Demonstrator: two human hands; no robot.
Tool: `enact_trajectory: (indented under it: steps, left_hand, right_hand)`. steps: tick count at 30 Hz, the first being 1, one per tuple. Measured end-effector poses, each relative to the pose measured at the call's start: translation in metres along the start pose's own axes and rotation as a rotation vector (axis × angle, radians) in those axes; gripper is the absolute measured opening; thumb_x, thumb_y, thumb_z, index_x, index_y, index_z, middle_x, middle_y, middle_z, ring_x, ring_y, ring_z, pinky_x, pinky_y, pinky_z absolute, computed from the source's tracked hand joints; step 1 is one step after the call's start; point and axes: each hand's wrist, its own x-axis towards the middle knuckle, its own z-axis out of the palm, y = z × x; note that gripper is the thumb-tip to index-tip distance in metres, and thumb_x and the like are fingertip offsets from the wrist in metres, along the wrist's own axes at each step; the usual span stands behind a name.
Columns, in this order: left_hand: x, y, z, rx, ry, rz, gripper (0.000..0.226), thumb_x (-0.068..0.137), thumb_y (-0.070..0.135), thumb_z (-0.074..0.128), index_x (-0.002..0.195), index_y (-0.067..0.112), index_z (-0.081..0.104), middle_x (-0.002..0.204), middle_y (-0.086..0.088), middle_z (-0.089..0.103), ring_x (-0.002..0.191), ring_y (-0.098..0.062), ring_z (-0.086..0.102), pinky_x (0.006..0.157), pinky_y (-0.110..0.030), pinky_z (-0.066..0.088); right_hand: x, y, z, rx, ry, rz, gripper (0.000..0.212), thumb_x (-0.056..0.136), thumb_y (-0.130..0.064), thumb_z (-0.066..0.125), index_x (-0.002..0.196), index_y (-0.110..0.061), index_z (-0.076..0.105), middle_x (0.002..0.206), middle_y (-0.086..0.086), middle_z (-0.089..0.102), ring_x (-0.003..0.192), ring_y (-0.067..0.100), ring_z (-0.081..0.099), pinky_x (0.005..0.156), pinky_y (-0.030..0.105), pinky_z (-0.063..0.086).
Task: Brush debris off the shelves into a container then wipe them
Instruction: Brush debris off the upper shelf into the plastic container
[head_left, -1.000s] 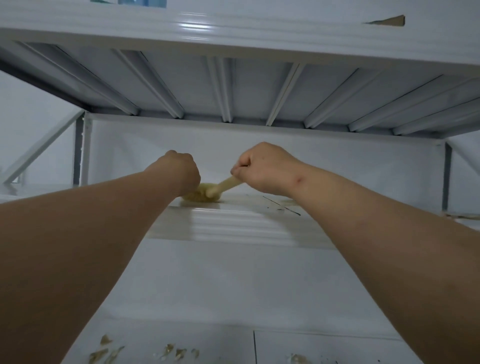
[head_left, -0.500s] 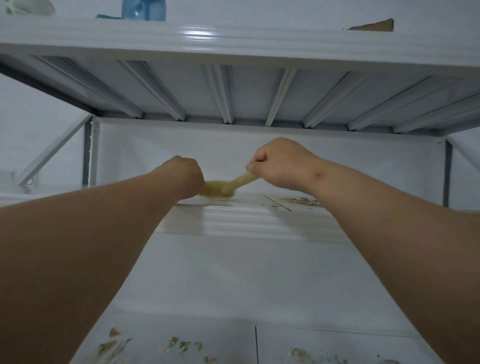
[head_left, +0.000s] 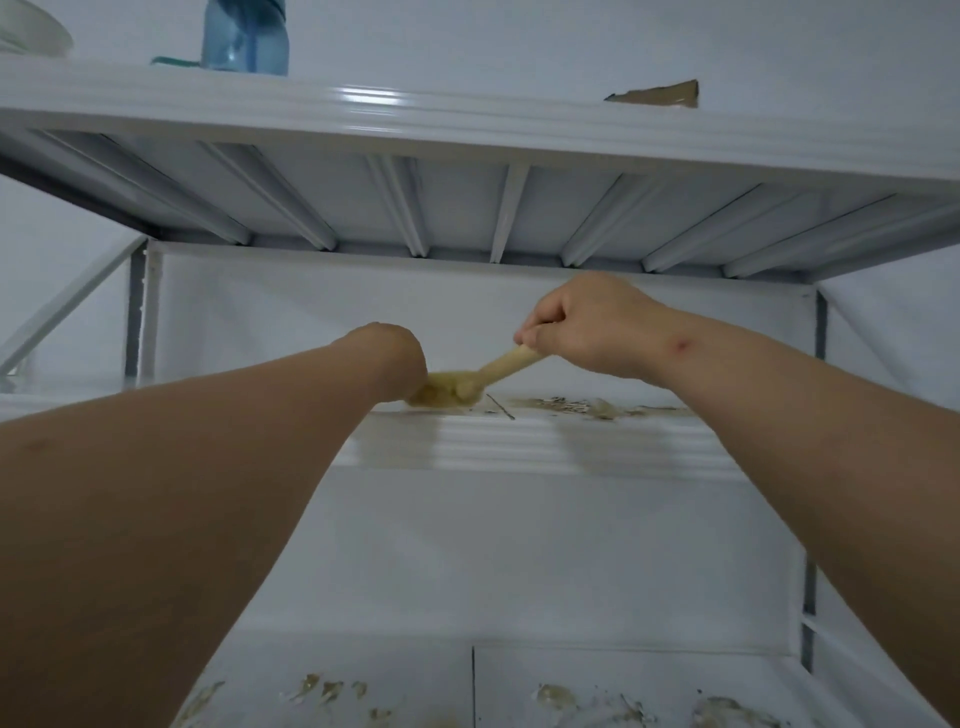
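Note:
My right hand (head_left: 587, 327) grips the wooden handle of a small brush (head_left: 511, 364) over the white middle shelf (head_left: 519, 447). The brush's pale bristle head (head_left: 441, 392) rests on the shelf top, right beside my left hand (head_left: 395, 358). That hand reaches onto the same shelf with its back toward me. Its fingers are hidden, and I see no container in it. A patch of brown debris (head_left: 571, 405) lies on the shelf to the right of the brush head, under my right wrist.
The lower shelf (head_left: 623, 670) carries more brown scraps (head_left: 556, 696) along its front. The upper shelf (head_left: 467, 114) overhangs close above my hands, with a blue bottle (head_left: 244, 36), a pale bowl (head_left: 31, 31) and a cardboard scrap (head_left: 660, 96) on top. Frame posts stand at both sides.
My right hand has lifted up and to the right, baring more of the brush handle. The brush head slid right with my left hand. The debris patch on the middle shelf has come into view.

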Motion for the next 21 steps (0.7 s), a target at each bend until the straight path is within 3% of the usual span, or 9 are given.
enact_trajectory:
  steps: [1, 5, 10, 14, 17, 21]
  left_hand:
    - [-0.002, 0.006, -0.002, -0.012, 0.014, 0.004, 0.02, 0.093, 0.001, 0.038, 0.092, 0.003, 0.058, 0.09, -0.005, 0.049, 0.085, -0.022, 0.047, 0.075, -0.027, 0.041]
    - [-0.004, 0.02, -0.005, -0.046, 0.036, 0.002, 0.035, 0.094, -0.001, 0.033, 0.12, 0.0, 0.056, 0.099, -0.009, 0.05, 0.089, -0.023, 0.049, 0.084, -0.029, 0.045]
    - [-0.007, 0.021, -0.005, -0.098, 0.012, -0.057, 0.033, 0.096, 0.002, 0.034, 0.12, 0.0, 0.057, 0.116, -0.012, 0.059, 0.103, -0.026, 0.058, 0.089, -0.03, 0.046]
    - [0.0, 0.014, -0.005, -0.116, 0.009, -0.026, 0.032, 0.098, 0.011, 0.036, 0.12, 0.001, 0.058, 0.101, -0.01, 0.051, 0.089, -0.022, 0.044, 0.088, -0.031, 0.043]
    - [0.005, 0.011, -0.002, -0.027, 0.002, -0.057, 0.034, 0.096, 0.003, 0.033, 0.123, 0.002, 0.055, 0.104, -0.008, 0.052, 0.09, -0.022, 0.047, 0.084, -0.029, 0.044]
    - [0.023, -0.003, 0.005, -0.03, -0.009, -0.013, 0.033, 0.096, 0.002, 0.032, 0.12, 0.001, 0.056, 0.099, -0.007, 0.049, 0.088, -0.022, 0.048, 0.08, -0.028, 0.042]
  right_hand:
    - [-0.004, 0.002, -0.003, 0.0, -0.023, -0.006, 0.019, 0.094, -0.025, 0.057, 0.096, -0.02, 0.075, 0.068, -0.011, 0.058, 0.051, 0.001, 0.048, 0.045, 0.012, 0.034]
    - [-0.015, 0.027, -0.021, -0.194, -0.045, 0.06, 0.021, 0.095, -0.025, 0.054, 0.099, -0.022, 0.075, 0.075, -0.016, 0.059, 0.063, 0.004, 0.049, 0.055, 0.021, 0.034]
    - [-0.011, 0.049, -0.021, -0.388, 0.044, 0.153, 0.027, 0.094, -0.022, 0.046, 0.095, -0.022, 0.073, 0.082, -0.006, 0.064, 0.075, 0.016, 0.058, 0.067, 0.033, 0.05]
    - [0.002, 0.034, 0.0, -0.252, 0.096, 0.08, 0.028, 0.096, -0.024, 0.045, 0.097, -0.02, 0.072, 0.079, -0.008, 0.061, 0.076, 0.017, 0.056, 0.067, 0.031, 0.046]
    - [0.014, 0.026, 0.015, -0.146, 0.007, 0.051, 0.026, 0.096, -0.024, 0.048, 0.097, -0.017, 0.073, 0.084, -0.003, 0.064, 0.068, 0.012, 0.052, 0.064, 0.029, 0.044]
    - [0.034, 0.044, 0.017, -0.428, -0.121, 0.183, 0.027, 0.096, -0.02, 0.047, 0.095, -0.008, 0.072, 0.098, 0.007, 0.066, 0.085, 0.024, 0.063, 0.064, 0.032, 0.045]
